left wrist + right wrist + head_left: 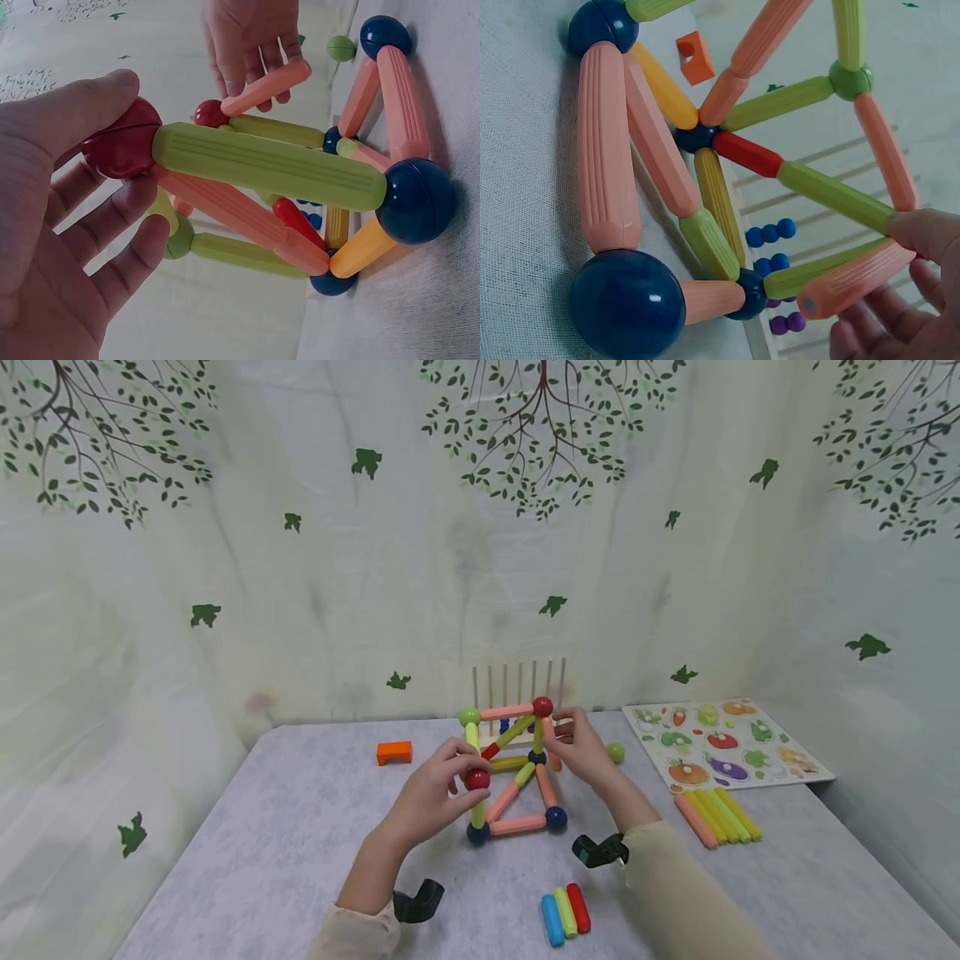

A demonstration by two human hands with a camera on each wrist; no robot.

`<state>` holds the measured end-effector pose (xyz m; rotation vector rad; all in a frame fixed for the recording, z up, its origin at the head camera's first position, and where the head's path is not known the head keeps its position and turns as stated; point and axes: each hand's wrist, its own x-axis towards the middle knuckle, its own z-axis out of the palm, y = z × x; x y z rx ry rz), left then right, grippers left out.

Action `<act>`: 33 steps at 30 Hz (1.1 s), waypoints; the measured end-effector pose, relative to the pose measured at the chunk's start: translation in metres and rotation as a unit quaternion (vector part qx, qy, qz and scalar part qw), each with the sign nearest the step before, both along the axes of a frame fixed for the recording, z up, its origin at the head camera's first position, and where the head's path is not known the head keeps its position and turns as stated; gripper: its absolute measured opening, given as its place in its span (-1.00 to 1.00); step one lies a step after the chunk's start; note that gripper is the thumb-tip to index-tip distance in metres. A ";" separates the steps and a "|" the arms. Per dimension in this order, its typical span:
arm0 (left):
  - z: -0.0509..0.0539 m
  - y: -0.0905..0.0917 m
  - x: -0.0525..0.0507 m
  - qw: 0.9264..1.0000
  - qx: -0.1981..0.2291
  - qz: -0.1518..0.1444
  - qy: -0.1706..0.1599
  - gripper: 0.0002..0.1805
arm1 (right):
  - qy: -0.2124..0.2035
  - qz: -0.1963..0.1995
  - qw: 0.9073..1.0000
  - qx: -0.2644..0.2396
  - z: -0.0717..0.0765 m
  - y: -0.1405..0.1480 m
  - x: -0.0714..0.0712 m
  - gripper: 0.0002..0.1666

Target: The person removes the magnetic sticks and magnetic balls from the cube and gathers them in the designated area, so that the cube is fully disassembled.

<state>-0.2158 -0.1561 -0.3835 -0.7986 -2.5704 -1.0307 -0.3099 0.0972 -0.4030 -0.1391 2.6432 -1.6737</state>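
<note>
A frame of magnetic sticks and balls stands on the table, with dark blue balls (556, 818) at its base. My left hand (431, 789) pinches the red ball (477, 779) between thumb and fingers, atop a yellow-green upright stick (270, 166). At the back right corner, my right hand (585, 747) holds a pink stick (855, 281) between thumb and fingers. One end of that stick meets the second red ball (211, 113); its other end is free. The right hand hides this ball in the right wrist view. A green ball (469, 717) tops the back left corner.
Behind the frame stands a rack of thin rods (520, 681) with blue beads. An orange block (394, 752) lies left; a loose green ball (615, 752) lies right. Further right are a vegetable picture board (693, 739) and several sticks (717, 817). Three short sticks (566, 913) lie in front.
</note>
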 end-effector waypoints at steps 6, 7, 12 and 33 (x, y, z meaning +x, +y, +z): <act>-0.001 0.001 -0.001 1.000 0.002 -0.005 0.004 -0.71 | -0.002 -0.011 1.000 0.014 -0.001 -0.001 -0.003 -0.47; -0.001 0.001 -0.001 1.000 0.002 -0.005 0.004 -0.71 | 0.000 -0.011 1.000 0.017 -0.001 0.000 -0.004 -0.47; 0.000 0.001 0.000 1.000 0.000 -0.001 0.003 -0.71 | 0.008 0.002 0.999 0.037 0.002 0.006 -0.003 -0.48; 0.000 0.000 0.001 1.000 -0.001 0.004 0.006 -0.70 | -0.014 0.030 0.995 0.096 0.011 0.015 -0.003 -0.49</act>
